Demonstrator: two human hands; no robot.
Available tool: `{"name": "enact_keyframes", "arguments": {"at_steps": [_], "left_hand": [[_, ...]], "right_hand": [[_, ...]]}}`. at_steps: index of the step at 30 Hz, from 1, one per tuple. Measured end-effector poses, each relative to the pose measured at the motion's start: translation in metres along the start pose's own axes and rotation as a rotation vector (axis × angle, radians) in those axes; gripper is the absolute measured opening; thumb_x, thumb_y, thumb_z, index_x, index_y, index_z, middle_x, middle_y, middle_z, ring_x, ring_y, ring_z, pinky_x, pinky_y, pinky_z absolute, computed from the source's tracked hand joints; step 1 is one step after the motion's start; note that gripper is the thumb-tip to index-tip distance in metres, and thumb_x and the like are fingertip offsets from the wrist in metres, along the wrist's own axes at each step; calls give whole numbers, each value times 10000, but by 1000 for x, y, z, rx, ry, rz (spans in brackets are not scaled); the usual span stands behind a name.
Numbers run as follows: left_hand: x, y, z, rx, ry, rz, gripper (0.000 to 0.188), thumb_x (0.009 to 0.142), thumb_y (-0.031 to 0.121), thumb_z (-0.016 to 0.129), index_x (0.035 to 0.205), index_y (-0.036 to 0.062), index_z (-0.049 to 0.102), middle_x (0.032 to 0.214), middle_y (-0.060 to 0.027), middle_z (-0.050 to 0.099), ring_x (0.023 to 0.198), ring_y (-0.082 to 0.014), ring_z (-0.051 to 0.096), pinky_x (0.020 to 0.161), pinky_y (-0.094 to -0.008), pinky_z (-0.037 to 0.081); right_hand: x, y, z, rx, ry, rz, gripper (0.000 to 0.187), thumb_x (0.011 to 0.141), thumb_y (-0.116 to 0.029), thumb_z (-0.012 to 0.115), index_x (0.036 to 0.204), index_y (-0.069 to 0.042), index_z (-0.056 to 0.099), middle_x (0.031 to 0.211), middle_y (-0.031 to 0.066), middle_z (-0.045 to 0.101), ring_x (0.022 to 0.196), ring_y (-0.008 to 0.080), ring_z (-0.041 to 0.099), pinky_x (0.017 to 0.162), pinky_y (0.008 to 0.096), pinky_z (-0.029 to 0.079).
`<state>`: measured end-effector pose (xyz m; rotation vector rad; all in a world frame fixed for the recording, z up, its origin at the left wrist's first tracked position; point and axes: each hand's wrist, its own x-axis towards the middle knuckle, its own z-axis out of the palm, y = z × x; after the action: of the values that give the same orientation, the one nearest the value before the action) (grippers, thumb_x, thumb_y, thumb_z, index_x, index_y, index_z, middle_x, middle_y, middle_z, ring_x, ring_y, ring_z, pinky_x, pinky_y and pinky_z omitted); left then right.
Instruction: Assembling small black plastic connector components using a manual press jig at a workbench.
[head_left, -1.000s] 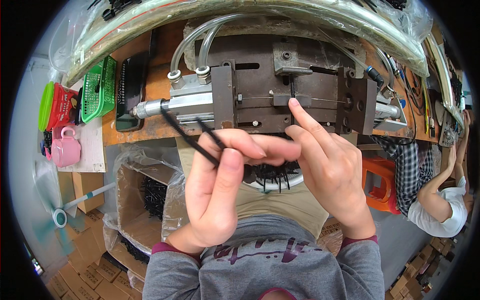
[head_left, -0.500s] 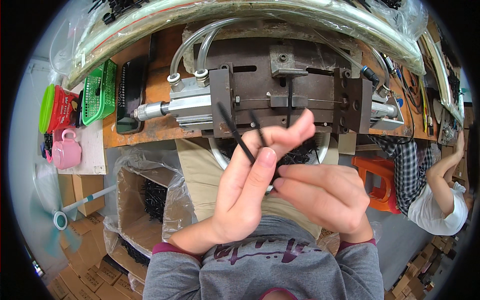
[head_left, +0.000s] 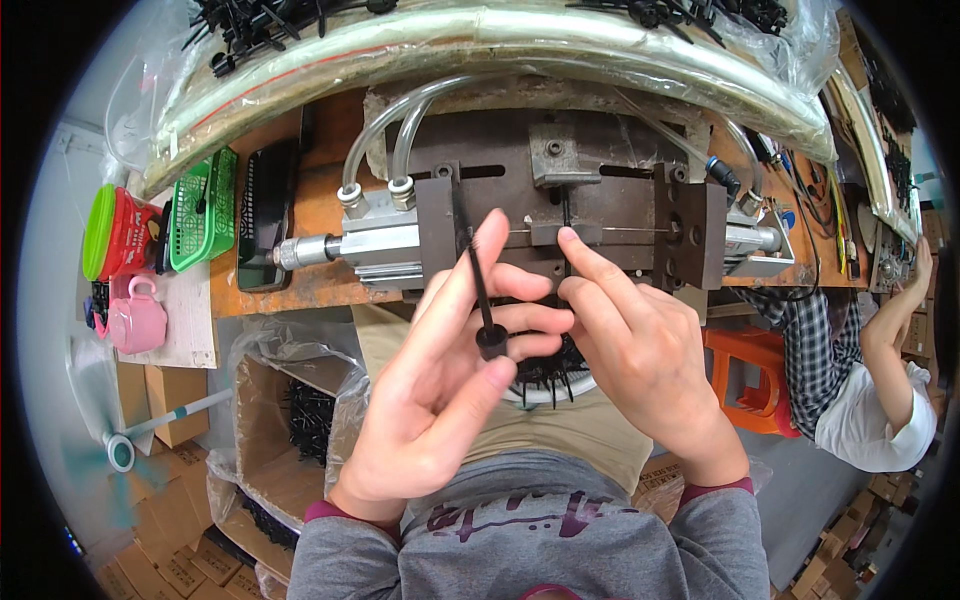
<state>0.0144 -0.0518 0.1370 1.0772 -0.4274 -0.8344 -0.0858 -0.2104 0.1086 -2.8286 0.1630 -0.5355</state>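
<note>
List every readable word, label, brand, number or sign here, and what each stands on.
Grey sweatshirt with maroon cuffs: large purple script, not copied here.
Green-lidded red plastic tub: pale lettering, too small to read.
Brown cardboard boxes, lower left: dark printing, too small to read.

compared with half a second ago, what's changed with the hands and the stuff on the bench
The right hand has left the left hand and moved forward, its index fingertip now at the small metal block. The left hand shifted left; two black rods showed there before, and now one black rod shows clearly. The pink cup and green basket stayed put.
</note>
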Motion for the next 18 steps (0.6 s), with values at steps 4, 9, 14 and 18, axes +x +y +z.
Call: {"name": "enact_keyframes", "arguments": {"at_steps": [4,9,14,18], "left_hand": [[4,0,-22,415,-85,320,530,926,-97,536,1445,-119,425,1345,-233,547,1180,-359,628,949,-398,570],[-1,0,-27,884,69,562,420,649,-55,864,1045,1,736,1157,-159,666,959,-202,679,786,-290,593],[16,-25,-14,1194,-14,703,339,658,60,860,964,6,724,1278,-166,665,916,-232,699,798,-321,580],[23,-45,-7,1342,-46,720,283,703,117,828,942,32,702,1265,-140,682,837,-226,709,714,-300,571]], "right_hand": [[2,0,-10,0,-61,-1,316,714,-73,810,986,-41,654,1254,127,677,690,214,683,620,300,554],[46,25,-40,273,141,-12,271,744,-104,847,973,-28,724,988,65,737,624,74,614,552,222,484],[125,90,-93,-189,426,-42,211,854,-217,794,1003,-73,754,773,-26,679,539,2,477,513,159,333],[176,65,-112,-160,-58,452,657,663,-347,865,1143,54,666,1025,203,723,930,305,700,845,351,559]]}}
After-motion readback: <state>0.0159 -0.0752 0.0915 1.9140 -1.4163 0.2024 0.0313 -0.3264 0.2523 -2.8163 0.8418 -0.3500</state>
